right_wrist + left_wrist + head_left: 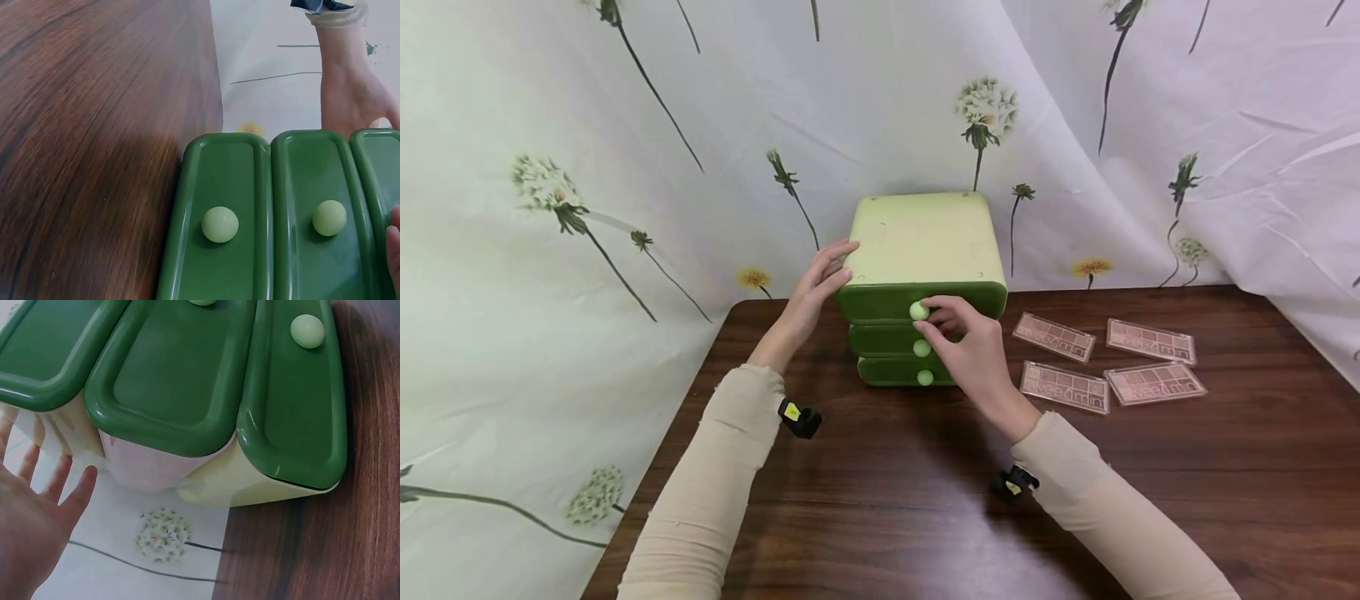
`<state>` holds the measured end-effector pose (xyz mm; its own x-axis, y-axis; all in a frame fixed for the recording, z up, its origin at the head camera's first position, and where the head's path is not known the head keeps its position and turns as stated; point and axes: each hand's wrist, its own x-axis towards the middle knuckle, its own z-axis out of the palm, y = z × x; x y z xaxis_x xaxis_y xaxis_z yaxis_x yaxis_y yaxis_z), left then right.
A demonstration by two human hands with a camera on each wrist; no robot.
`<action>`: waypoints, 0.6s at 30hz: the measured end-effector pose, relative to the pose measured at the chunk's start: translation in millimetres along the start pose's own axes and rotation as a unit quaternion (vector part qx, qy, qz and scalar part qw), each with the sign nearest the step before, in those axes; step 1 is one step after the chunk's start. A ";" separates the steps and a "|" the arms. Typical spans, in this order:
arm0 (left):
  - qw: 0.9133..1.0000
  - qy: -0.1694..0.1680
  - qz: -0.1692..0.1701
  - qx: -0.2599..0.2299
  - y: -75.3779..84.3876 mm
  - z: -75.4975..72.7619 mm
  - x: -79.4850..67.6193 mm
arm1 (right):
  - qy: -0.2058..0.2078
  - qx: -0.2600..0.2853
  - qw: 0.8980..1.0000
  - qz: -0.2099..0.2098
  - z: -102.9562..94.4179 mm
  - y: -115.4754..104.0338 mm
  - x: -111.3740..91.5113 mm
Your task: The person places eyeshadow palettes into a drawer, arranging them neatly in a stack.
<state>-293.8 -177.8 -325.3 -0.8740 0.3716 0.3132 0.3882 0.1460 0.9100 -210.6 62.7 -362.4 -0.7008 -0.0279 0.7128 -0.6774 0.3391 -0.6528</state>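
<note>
A small drawer cabinet (928, 237) with a pale yellow-green top and three dark green drawer fronts stands at the back of the table. My left hand (811, 292) rests against its upper left side, fingers extended; the left wrist view shows that hand (37, 519) beside the top drawer. With thumb and forefinger, my right hand (973, 346) pinches the top drawer's round knob (918, 311). Below it are the middle knob (922, 348) and the bottom knob (926, 377). Only fingertips (394, 250) of the right hand show in the right wrist view, at its right edge.
Several flat clear-lidded makeup palettes, such as the front left palette (1064, 387), lie to the cabinet's right. The dark wooden table (880, 517) meets a white curtain (880, 100) printed with dandelions behind and at the left.
</note>
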 end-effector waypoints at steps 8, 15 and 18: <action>1.000 -0.009 0.003 0.006 1.7 0.2 -1.3 | 0.009 -0.015 1.000 -0.019 2.8 3.8 0.8; 1.000 -0.014 0.000 0.017 6.0 2.7 -3.1 | 0.015 -0.014 0.999 -0.044 -1.3 10.5 1.6; 1.000 -0.014 -0.009 0.021 7.2 3.6 -3.1 | 0.016 -0.014 0.999 -0.048 -2.3 12.9 2.0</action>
<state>-287.2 -174.7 -320.7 -0.8726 0.3936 0.2892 0.3851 0.1900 0.9031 -220.2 69.2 -368.8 -0.6249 -0.0309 0.7801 -0.7341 0.3634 -0.5736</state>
